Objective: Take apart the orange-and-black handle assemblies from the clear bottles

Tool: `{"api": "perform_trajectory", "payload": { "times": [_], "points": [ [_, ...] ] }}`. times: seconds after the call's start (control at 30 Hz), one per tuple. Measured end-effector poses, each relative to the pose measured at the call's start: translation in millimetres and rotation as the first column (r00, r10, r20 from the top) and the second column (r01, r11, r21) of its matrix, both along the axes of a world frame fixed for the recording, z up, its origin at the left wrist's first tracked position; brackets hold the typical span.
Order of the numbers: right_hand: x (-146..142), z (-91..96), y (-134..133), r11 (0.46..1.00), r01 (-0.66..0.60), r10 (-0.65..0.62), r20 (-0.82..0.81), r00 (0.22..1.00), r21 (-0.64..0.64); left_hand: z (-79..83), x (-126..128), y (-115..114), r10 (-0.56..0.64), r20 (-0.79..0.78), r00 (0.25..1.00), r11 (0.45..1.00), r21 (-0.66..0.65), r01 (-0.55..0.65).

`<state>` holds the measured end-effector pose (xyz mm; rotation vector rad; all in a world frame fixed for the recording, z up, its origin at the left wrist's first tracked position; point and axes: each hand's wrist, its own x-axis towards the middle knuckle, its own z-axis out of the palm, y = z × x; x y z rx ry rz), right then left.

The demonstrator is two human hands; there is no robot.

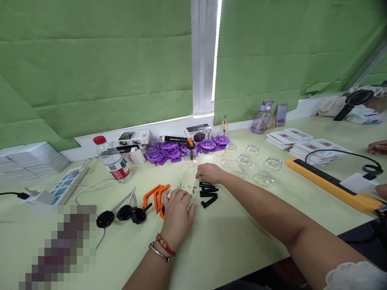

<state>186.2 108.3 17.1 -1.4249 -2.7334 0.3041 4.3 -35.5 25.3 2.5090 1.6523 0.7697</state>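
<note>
The right hand (209,173) has its fingers drawn together and pointing down at the table (208,249), just behind a group of black parts (208,194); whether they are clamped on something small cannot be told. The left hand (177,211) is palm down, thumb apart from the other fingers, covering part of the orange handles (152,196); anything beneath the palm is hidden. Between the hands lie tiny brass bits (194,189), near the black parts.

The step in hand seems to be sorting or picking out small pieces. The next move, I judge, calls for a fine fingertip pinch that leaves the neighbouring bits undisturbed.

The black parts look like moulded plastic, slim and straight, the nearest bent at one end. The orange handles are smooth, flat and angular. Left of them sit black caps (123,212), rounded and matt, with thin, shiny metal rods (122,200) behind.

Beyond the right hand stand clear jars (266,176), round-bellied with narrower necks; one farther back carries an orange and black top (190,145). Behind are purple discs (207,145), spoked and glossy, beside card boxes (134,137). The creased green blind (96,60) hangs at the back.
</note>
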Motion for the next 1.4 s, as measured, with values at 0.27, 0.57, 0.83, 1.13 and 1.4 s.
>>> {"api": "perform_trajectory", "payload": {
  "times": [0.27, 0.57, 0.83, 1.13, 1.4],
  "points": [
    [-14.2, 2.9, 1.0, 0.998, 0.035, -0.034, 0.038, 0.999, -0.043, 2.0, -0.3, -0.7, -0.005, -0.009, 1.0, 1.0, -0.005, 0.005],
    [-23.9, 4.4, 1.6, 0.998, 0.012, -0.01, 0.044, 0.999, -0.06, 2.6, -0.3, -0.7, 0.0, -0.008, 1.0, 1.0, -0.019, 0.0],
    [-33.7, 5.3, -4.3, 0.999, 0.003, 0.0, 0.057, 0.998, -0.041, 2.6, -0.2, -0.6, -0.005, -0.01, 1.0, 1.0, -0.023, 0.005],
    [-38.5, 7.4, -9.0, 1.0, -0.017, 0.018, 0.068, 0.998, -0.014, 3.3, -0.3, -1.1, -0.009, -0.012, 1.0, 1.0, -0.015, 0.009],
    [-35.7, 11.5, -10.2, 1.0, -0.015, 0.016, 0.061, 0.998, -0.008, 4.0, -1.1, -0.3, -0.011, -0.006, 1.0, 1.0, 0.003, 0.011]
  ]
}}
